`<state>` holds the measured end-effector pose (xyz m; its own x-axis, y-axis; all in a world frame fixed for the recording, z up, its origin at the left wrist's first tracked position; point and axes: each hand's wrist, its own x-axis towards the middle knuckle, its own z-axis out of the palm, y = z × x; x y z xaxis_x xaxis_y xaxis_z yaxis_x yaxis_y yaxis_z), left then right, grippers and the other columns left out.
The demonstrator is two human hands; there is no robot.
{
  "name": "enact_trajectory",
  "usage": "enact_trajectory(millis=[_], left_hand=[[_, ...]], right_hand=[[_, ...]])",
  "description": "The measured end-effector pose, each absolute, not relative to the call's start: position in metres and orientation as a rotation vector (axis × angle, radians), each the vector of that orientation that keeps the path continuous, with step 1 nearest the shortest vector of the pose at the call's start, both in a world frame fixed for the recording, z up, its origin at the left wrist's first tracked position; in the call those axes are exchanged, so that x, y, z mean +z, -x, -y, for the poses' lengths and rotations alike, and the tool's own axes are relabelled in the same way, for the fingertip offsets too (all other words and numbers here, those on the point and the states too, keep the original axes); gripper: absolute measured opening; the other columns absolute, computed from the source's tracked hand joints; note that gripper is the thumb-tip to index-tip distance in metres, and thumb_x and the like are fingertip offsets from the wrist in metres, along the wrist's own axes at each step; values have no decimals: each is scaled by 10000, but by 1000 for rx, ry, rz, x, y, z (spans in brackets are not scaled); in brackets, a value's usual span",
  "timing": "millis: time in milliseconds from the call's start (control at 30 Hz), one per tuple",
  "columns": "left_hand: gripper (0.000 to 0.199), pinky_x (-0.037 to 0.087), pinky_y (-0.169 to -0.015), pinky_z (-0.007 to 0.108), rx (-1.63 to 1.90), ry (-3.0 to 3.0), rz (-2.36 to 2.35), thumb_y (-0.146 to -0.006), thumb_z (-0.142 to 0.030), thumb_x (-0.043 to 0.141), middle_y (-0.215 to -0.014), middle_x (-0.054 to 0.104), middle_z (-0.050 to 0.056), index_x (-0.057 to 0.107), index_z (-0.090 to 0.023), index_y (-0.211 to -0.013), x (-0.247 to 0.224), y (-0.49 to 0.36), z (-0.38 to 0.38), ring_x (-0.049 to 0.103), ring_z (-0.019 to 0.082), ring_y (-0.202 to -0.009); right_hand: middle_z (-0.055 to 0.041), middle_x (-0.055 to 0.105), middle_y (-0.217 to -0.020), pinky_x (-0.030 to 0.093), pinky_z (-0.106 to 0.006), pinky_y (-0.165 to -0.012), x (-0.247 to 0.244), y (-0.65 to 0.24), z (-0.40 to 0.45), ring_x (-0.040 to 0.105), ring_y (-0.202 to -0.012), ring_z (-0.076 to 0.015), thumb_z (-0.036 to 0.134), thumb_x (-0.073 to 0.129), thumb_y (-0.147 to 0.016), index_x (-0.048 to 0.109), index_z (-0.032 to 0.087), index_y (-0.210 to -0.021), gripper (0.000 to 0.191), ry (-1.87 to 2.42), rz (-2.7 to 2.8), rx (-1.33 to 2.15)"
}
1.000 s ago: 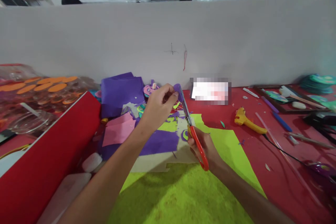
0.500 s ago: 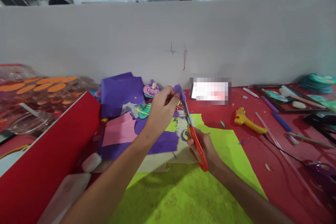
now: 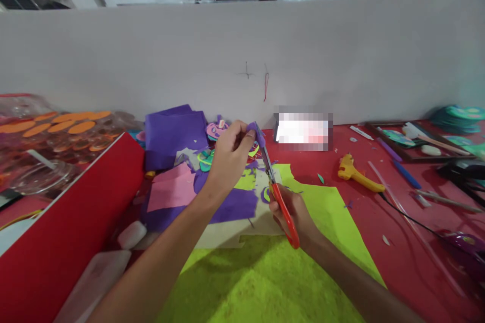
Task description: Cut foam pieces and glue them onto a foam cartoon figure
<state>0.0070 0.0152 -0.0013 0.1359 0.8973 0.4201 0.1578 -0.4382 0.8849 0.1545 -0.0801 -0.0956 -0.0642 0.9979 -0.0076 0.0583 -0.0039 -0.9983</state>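
Observation:
My left hand (image 3: pixel 232 154) pinches a small purple piece (image 3: pixel 256 133) between thumb and fingers, raised above the table. Red-handled scissors (image 3: pixel 286 214) are held in my right hand (image 3: pixel 293 212), their blades pointing up and reaching the purple piece. Beneath my hands lie a yellow-green sheet (image 3: pixel 326 212), purple sheets (image 3: pixel 235 205) and a pink sheet (image 3: pixel 170 191). Behind my left hand is a pink cut-out shape (image 3: pixel 215 129), with a teal one (image 3: pixel 205 160) close by.
A red board (image 3: pixel 76 227) slants up at the left beside clear containers with orange discs (image 3: pixel 81 127). A blurred bright screen (image 3: pixel 303 131) leans at the back wall. Rightward are a yellow glue gun (image 3: pixel 358 174), pens (image 3: pixel 406 175) and a dark tray (image 3: pixel 420 159).
My left hand and the purple piece have shifted slightly left and up. The scissor tips have moved slightly left with them, still at the piece.

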Motion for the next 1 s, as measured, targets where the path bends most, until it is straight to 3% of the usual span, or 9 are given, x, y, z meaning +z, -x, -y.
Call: enact_trajectory(millis=[333, 633, 1000], left_hand=[[296, 245, -507, 287, 1344, -1723, -1046, -947, -235, 559, -619, 342, -41, 371, -222, -720, -5, -10, -15, 309, 112, -550], [313, 300, -533, 285, 1366, -1659, -1027, -964, -260, 556, -644, 327, -38, 353, -225, -729, -7, -14, -12, 332, 119, -578], [284, 316, -529, 264, 1481, -1574, -958, -945, -236, 607, -668, 416, -35, 429, -208, -726, -10, -8, -18, 406, 96, -574]], right_hand=[[80, 346, -570, 269, -212, -377, -98, -156, 80, 317, -444, -90, 615, 655, -838, 448, 254, -755, 425, 1268, 1353, 1162], [59, 435, -606, 294, -208, -360, -93, -151, 80, 362, -440, -81, 549, 722, -800, 480, 234, -726, 404, 1279, 1267, 1194], [88, 399, -540, 315, -209, -352, -112, -154, 75, 345, -393, -80, 849, 528, -861, 480, 242, -803, 612, 1192, 1261, 1164]])
